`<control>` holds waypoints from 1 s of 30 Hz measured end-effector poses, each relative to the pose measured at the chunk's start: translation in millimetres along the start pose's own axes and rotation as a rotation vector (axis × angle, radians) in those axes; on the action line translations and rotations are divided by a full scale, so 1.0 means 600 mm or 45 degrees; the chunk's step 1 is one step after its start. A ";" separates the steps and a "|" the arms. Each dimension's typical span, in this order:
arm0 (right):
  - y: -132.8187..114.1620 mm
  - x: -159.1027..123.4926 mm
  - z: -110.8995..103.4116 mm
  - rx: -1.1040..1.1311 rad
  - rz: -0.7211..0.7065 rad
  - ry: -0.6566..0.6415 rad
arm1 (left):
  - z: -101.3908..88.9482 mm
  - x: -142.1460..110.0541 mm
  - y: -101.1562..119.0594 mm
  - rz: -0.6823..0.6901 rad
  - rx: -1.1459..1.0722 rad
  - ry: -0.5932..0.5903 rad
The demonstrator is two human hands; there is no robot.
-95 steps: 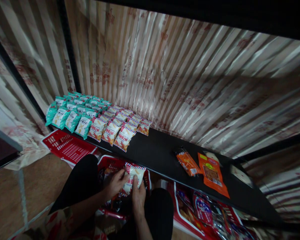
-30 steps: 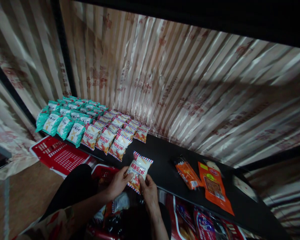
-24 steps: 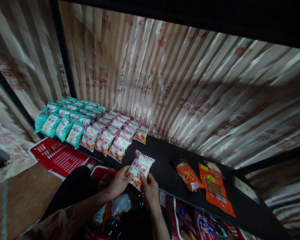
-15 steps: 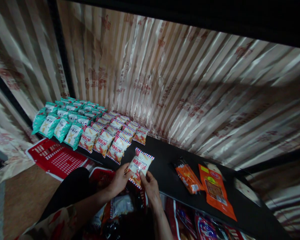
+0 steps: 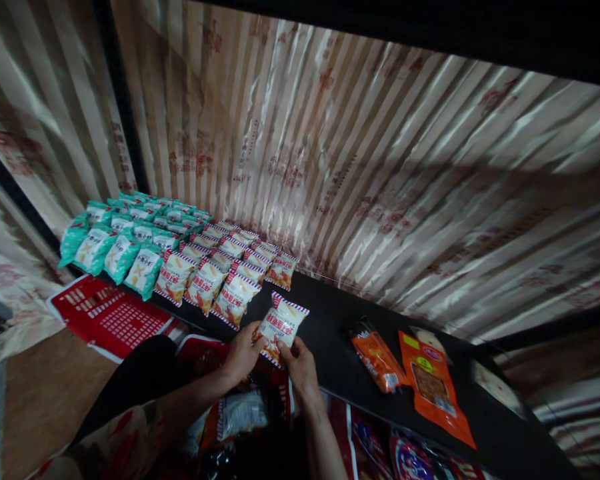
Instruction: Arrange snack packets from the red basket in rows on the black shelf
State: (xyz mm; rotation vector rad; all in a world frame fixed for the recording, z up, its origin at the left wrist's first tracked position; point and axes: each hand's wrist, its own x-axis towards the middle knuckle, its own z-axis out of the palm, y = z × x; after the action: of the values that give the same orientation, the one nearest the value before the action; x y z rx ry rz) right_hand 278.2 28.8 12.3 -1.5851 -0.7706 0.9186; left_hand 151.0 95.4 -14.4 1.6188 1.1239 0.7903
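Note:
Between my two hands is a white snack bag with red lettering and striped red-and-blue edges. My left hand grips its left side, and my right hand pinches its lower right corner. The bag is held upright just above the front part of the black shelf. Left of it, matching white snack bags stand in rows, the closest row near the shelf's front edge. Farther left are rows of teal snack bags.
An orange-and-black packet and a flat orange packet lie on the shelf's right. A red basket sits lower left. Packets fill another basket below my arms; purple packages lie under the shelf. A striped curtain hangs behind.
The held bag has barely moved and stays in both hands. The view has shifted very slightly; the rows of bags look the same.

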 end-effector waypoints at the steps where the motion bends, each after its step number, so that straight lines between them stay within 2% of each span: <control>1: 0.002 0.003 0.001 0.003 -0.005 0.002 | 0.001 0.002 0.001 0.004 0.045 0.014; 6: 0.013 0.020 0.003 -0.021 -0.051 0.043 | 0.003 0.011 0.009 0.034 0.307 0.064; 11: 0.018 0.033 0.000 -0.113 -0.080 0.096 | 0.009 0.017 0.013 0.144 0.472 0.114; 17: 0.019 0.046 -0.004 -0.172 -0.103 0.111 | 0.020 0.022 0.010 0.234 0.478 0.131; 24: 0.021 0.069 -0.007 -0.249 -0.121 0.172 | 0.043 0.028 -0.015 0.363 0.371 0.198; 30: 0.018 0.090 -0.004 -0.279 -0.128 0.235 | 0.051 0.030 -0.020 0.412 0.386 0.150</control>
State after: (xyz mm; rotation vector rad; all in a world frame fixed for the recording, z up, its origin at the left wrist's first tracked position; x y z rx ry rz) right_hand 306.9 71.7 -6.9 -1.7766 -0.8332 0.6213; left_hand 181.0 102.5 -35.8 2.0668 1.1186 0.9683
